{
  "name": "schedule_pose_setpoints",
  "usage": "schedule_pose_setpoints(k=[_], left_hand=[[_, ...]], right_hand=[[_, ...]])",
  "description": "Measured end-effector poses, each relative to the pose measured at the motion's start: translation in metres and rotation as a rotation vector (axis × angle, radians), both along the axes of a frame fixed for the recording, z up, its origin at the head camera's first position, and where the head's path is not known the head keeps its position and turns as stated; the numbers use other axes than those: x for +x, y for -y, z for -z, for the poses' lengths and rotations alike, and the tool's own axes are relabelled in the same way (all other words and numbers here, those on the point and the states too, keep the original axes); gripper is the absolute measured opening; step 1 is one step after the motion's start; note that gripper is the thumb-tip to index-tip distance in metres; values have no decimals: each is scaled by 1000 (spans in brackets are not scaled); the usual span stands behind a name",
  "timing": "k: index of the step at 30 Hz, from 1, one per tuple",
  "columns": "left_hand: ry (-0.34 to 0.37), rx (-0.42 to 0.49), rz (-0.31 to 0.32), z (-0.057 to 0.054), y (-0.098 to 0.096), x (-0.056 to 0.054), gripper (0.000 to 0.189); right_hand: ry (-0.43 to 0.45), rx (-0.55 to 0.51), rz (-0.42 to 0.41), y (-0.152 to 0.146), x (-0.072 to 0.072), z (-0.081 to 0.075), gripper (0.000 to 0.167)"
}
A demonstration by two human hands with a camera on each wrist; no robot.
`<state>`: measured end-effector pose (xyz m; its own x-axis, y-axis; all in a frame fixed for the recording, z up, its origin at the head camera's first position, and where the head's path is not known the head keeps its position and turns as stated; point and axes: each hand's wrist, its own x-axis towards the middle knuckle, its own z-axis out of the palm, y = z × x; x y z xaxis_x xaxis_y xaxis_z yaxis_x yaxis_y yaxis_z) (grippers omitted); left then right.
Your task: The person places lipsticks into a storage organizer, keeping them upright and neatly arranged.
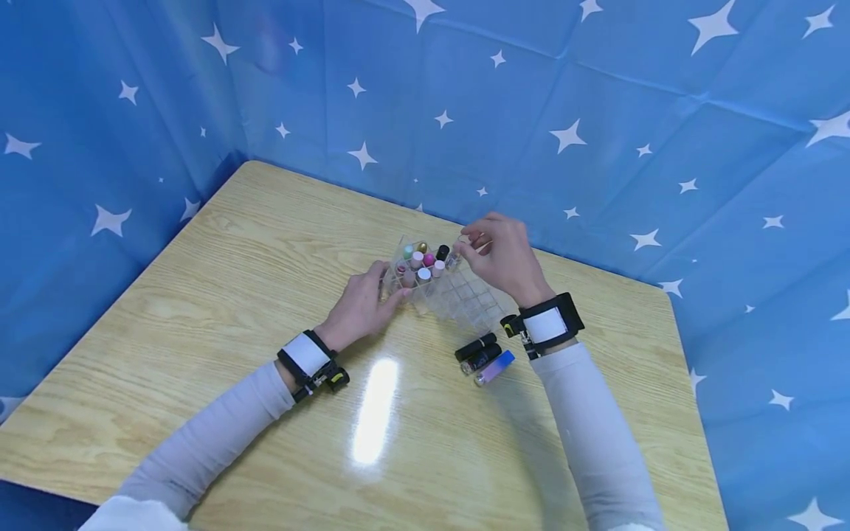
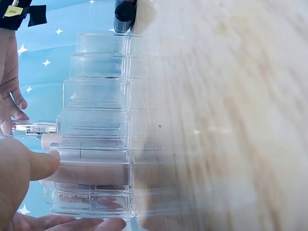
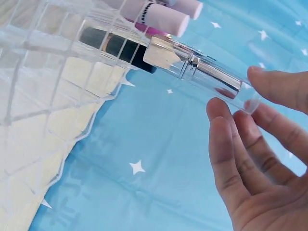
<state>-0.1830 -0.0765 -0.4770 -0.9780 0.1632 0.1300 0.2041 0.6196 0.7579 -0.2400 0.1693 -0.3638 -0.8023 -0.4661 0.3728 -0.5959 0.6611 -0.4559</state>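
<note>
A clear, stepped lipstick organizer (image 1: 474,302) stands on the table, its far-left compartments filled with several lipsticks (image 1: 423,275). My left hand (image 1: 358,306) grips the organizer's left end, the thumb (image 2: 44,163) on its near side and fingers below in the left wrist view. With thumb and fingertips, my right hand (image 1: 506,254) pinches the end of a transparent lipstick tube (image 3: 214,79) with a silver band. The tube's other end is at the organizer's top, beside a black lipstick (image 3: 120,48); how deep it sits I cannot tell.
Two black lipsticks (image 1: 475,346) and a blue-to-pink lipstick (image 1: 494,368) lie on the wooden table (image 1: 265,243), in front of the organizer. A blue curtain (image 1: 398,96) with white stars hangs behind the table's far edge.
</note>
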Motion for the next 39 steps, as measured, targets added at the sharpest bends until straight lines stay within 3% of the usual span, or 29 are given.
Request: schedule_pose_setpoints(k=[19, 39], left_hand=[[1, 10, -3, 7, 3, 2, 63], [31, 1, -7, 1, 2, 0, 66]], right_hand=[[28, 19, 30, 3, -13, 32, 22], [75, 59, 71, 2, -12, 51, 23]])
